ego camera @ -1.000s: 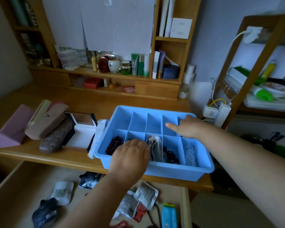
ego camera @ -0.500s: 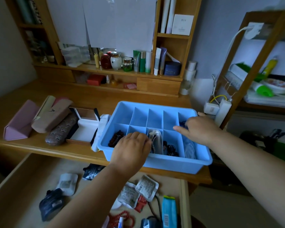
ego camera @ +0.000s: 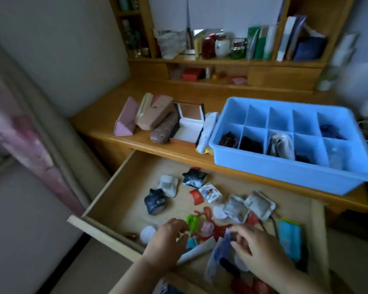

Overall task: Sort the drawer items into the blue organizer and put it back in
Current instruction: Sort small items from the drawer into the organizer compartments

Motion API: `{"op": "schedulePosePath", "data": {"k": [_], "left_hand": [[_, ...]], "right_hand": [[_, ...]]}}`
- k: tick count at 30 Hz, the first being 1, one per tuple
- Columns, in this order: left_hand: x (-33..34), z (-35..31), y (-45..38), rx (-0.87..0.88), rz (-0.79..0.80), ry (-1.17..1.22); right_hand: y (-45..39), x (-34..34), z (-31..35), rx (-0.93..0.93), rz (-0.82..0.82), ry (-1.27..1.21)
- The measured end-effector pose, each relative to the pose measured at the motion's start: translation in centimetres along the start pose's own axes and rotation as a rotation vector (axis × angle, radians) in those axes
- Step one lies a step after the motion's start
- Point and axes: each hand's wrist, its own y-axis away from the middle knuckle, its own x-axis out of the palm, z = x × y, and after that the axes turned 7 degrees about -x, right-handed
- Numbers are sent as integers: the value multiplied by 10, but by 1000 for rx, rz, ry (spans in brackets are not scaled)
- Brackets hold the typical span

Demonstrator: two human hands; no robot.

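Blur hides a lot of this picture, mostly at the right edge and around the hands. The left hand (ego camera: 168,240) is down in the open drawer (ego camera: 119,198). Its fingers are curled by a small green thing (ego camera: 192,222), but I cannot tell if they hold it. The right hand (ego camera: 257,247) is down there too, with its fingers spread and loose over a pile of packets (ego camera: 236,205), red beads (ego camera: 210,228) and a white tube (ego camera: 197,252). The two hands are near each other but not touching. Both arms are cut off at the bottom edge.

The blue organizer (ego camera: 285,172) is a plastic box split into two rows of little squares. Dark things lie in the front row, too dim to name. Most of the back row looks bare.

The blue organizer sits on the desk (ego camera: 149,143), at its front edge, just above the drawer. It is up and to the right of both hands, well apart from them.
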Motion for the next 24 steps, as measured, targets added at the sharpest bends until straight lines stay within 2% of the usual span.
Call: {"op": "schedulePosePath", "data": {"k": [5, 7, 11, 13, 15, 20, 24], "left_hand": [[-27, 49, -6, -223, -205, -11], [-45, 68, -20, -358, -126, -99], [-64, 92, -39, -561, 211, -355], [-66, 96, -45, -547, 379, -531], [-64, 98, -50, -524, 445, -602], [-55, 98, -54, -488, 471, -549], [-51, 100, -54, -460, 463, -426]], "right_hand": [[19, 38, 7, 86, 113, -15], [22, 40, 7, 104, 127, -36], [26, 39, 3, 143, 114, -56], [28, 41, 2, 159, 109, -53], [29, 44, 2, 162, 107, -67], [18, 43, 2, 180, 161, -99], [-26, 40, 19, 41, 51, -41]]}}
